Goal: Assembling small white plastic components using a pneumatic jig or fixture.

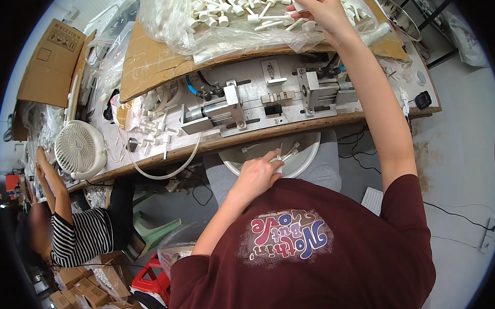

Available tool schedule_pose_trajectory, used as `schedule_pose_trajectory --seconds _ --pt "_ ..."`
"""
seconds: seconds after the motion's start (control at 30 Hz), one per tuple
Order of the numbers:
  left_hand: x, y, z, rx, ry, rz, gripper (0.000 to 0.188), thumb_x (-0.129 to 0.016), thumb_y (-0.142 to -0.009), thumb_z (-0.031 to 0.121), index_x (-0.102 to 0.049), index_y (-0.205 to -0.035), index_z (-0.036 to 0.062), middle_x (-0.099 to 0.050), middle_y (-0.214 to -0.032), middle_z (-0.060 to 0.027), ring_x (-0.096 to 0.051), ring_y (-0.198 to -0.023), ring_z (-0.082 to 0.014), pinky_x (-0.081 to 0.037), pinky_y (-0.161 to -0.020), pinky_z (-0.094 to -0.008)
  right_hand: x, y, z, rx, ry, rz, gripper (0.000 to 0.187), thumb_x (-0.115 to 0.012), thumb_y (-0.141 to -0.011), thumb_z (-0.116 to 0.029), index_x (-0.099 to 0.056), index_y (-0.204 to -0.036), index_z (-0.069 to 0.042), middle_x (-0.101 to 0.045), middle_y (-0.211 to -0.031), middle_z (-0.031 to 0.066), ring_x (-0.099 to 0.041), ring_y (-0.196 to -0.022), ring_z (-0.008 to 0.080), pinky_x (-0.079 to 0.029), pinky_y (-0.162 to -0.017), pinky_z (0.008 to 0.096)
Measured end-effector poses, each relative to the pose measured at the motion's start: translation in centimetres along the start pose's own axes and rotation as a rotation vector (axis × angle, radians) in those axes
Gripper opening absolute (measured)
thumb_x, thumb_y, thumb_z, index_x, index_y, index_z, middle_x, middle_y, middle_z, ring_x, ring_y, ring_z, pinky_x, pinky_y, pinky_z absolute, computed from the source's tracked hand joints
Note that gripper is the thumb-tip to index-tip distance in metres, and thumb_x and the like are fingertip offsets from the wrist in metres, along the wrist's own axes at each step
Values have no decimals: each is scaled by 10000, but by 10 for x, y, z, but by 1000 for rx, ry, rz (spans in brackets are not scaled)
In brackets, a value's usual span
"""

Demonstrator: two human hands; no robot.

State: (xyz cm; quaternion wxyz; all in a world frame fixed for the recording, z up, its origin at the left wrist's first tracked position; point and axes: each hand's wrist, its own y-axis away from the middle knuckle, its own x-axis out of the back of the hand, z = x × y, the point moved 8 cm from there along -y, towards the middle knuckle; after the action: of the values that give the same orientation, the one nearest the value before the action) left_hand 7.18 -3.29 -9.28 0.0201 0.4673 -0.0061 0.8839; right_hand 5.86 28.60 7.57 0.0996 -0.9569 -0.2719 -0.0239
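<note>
My right hand reaches over the far side of the bench, its fingers pinched on a white plastic piece. Below it lies a heap of white plastic parts with round cup-like heads and thin stems, on clear plastic sheeting. Down at my lap, my left hand is closed on another white plastic piece, partly hidden by the fingers. That hand is over a white round basket resting on my legs, with a few similar white parts inside.
A metal fixture with two facing pneumatic cylinders sits along the bench's near edge. Left of it are loose white parts, a looping clear tube and a white fan. Another person works at the far left, beside cardboard boxes.
</note>
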Motion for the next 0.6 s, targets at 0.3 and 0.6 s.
schedule_pose_trajectory --seconds 0.3,0.6 --pt "45 -24 12 139 765 182 506 -668 -913 191 -505 -1372 53 -582 -1321 -97 -641 -1008 -183 -530 -847 -313 -13 77 -40 333 134 -30 218 -646 -928 -169 -657 -1106 -43 -671 -910 58 -639 -731 113 -511 -673 241" --pt "93 -62 34 130 1873 289 575 -347 -1053 434 -336 -1447 16 -494 -1344 -151 -507 -1241 -229 -411 -1062 -383 -60 217 -26 678 450 -171 314 -725 -796 -83 -672 -1105 -64 -596 -1110 153 -629 -922 280 -511 -739 365"
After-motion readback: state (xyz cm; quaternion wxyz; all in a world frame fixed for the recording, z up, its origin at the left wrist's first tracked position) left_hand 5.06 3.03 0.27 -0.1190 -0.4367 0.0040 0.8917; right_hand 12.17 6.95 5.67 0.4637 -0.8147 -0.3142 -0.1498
